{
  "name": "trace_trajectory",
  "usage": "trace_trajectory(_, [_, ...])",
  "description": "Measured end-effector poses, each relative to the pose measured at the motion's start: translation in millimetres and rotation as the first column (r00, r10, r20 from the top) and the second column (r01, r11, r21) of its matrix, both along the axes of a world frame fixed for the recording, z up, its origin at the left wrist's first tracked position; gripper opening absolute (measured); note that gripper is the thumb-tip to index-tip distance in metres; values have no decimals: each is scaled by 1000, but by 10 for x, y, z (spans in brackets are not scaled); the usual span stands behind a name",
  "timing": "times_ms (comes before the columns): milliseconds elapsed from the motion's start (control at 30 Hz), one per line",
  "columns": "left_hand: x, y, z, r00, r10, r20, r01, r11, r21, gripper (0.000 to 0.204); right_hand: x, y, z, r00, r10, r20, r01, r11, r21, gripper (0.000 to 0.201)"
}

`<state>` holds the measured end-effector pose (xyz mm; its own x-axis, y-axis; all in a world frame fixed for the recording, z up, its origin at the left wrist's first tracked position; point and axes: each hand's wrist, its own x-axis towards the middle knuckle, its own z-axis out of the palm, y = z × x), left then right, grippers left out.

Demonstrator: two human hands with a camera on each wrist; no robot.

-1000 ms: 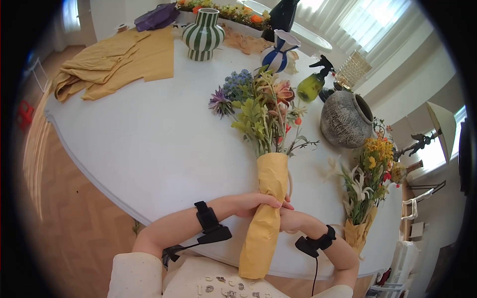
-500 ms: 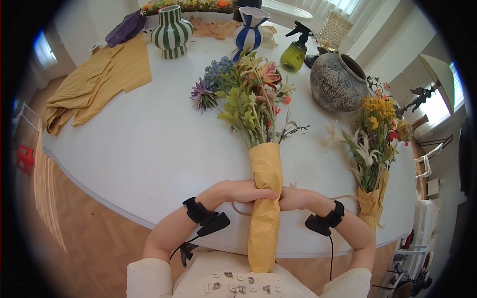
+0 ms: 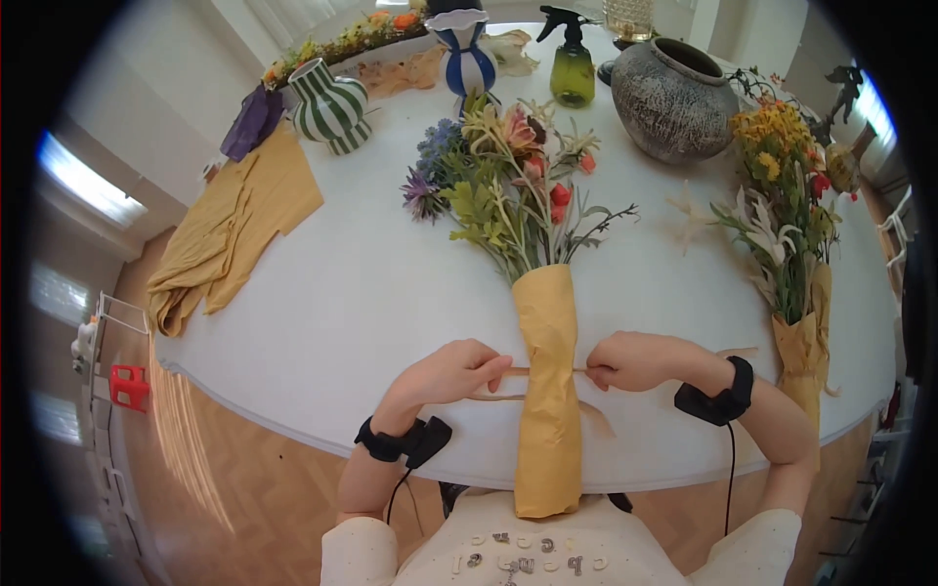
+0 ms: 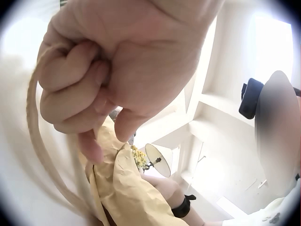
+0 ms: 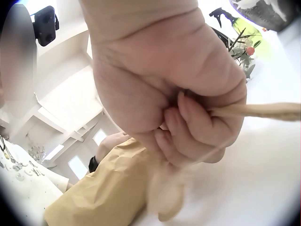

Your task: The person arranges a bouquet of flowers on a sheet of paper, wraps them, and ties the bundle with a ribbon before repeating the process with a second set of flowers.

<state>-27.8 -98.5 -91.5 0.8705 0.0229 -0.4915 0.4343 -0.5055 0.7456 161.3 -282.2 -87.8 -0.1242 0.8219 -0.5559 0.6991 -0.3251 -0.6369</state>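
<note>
A bouquet of artificial-looking flowers (image 3: 518, 181) lies on the table, its stems wrapped in tan paper (image 3: 549, 342). Round the paper's middle runs a thin beige ribbon (image 3: 519, 371). To the left of the bundle, my left hand (image 3: 451, 371) pinches one length of it with curled fingers; the left wrist view has the ribbon (image 4: 34, 113) looping down from them. My right hand (image 3: 640, 361), on the other side, grips the opposite length close to the paper. In the right wrist view, ribbon (image 5: 263, 111) comes out of that fist. Loose ribbon (image 3: 596, 420) lies beside the wrap.
A second wrapped bouquet (image 3: 782, 234) lies at the right. Behind stand a green-striped vase (image 3: 330, 107), a blue-and-white vase (image 3: 467, 68), a green spray bottle (image 3: 573, 73) and a grey pot (image 3: 674, 103). Folded tan cloth or paper (image 3: 234, 225) covers the table's left side.
Both hands were together on the paper wrap; they have moved apart to either side, drawing the ribbon out straight across it. The head view has turned, shifting the background.
</note>
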Motion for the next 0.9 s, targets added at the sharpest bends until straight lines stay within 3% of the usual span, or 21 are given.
trace_trajectory(67, [-220, 200, -37, 997, 33, 71, -23, 991, -132, 33, 38, -39, 88, 999, 6, -46, -3, 998, 55, 24])
trace_trajectory(133, [-399, 390, 11, 995, 32, 90, -10, 972, -234, 29, 49, -73, 353, 994, 36, 107, -38, 999, 20, 24])
trace_trajectory(267, [-586, 426, 285, 987, 27, 156, 18, 959, -281, 29, 69, -121, 815, 985, 124, 119, -135, 987, 86, 24])
trace_trajectory(333, [-615, 405, 368, 964, 98, 246, -39, 971, -234, 27, 87, -121, 1030, 993, 101, -61, -89, 980, 180, 24])
trace_trajectory(367, [-610, 385, 433, 962, 113, 248, -53, 970, -236, 27, 78, -111, 1125, 991, 116, -59, -104, 978, 178, 24])
trace_trajectory(433, [-538, 327, 632, 906, 126, 405, -57, 982, -178, 27, 54, -61, 1320, 984, 61, -169, -7, 953, 301, 23])
trace_trajectory(467, [-468, 264, 783, 907, 69, 416, -21, 993, -119, 28, 21, -31, 1430, 982, 83, -168, -28, 952, 303, 23])
trace_trajectory(533, [-273, 2, 989, 896, -7, 444, -17, 999, 51, 30, -71, 37, 1574, 909, 107, -403, 21, 954, 300, 24])
trace_trajectory(567, [-163, -148, 993, 884, -33, 466, -46, 986, 158, 32, -141, 101, 1564, 906, 115, -407, 9, 957, 290, 24])
trace_trajectory(633, [37, -310, 770, 859, -14, 512, -72, 986, 148, 35, -290, 223, 1526, 897, 129, -422, 161, 795, 584, 40])
trace_trajectory(700, [181, -350, 651, 828, -22, 560, -72, 987, 145, 39, -314, 346, 1444, 866, 108, -488, 247, 756, 606, 39])
trace_trajectory(767, [293, -333, 602, 893, 234, 385, -181, 969, -171, 47, -220, 444, 1227, 827, 92, -554, 333, 715, 615, 38])
trace_trajectory(833, [321, -298, 613, 931, 164, 326, -132, 984, -118, 44, -111, 523, 942, 606, 165, -778, 596, 553, 582, 36])
trace_trajectory(867, [311, -291, 618, 962, 86, 260, -76, 996, -51, 42, -125, 519, 899, 603, 157, -782, 592, 569, 571, 36])
trace_trajectory(900, [313, -308, 615, 961, 99, 258, -85, 994, -65, 42, -149, 511, 864, 594, 158, -789, 585, 589, 558, 35])
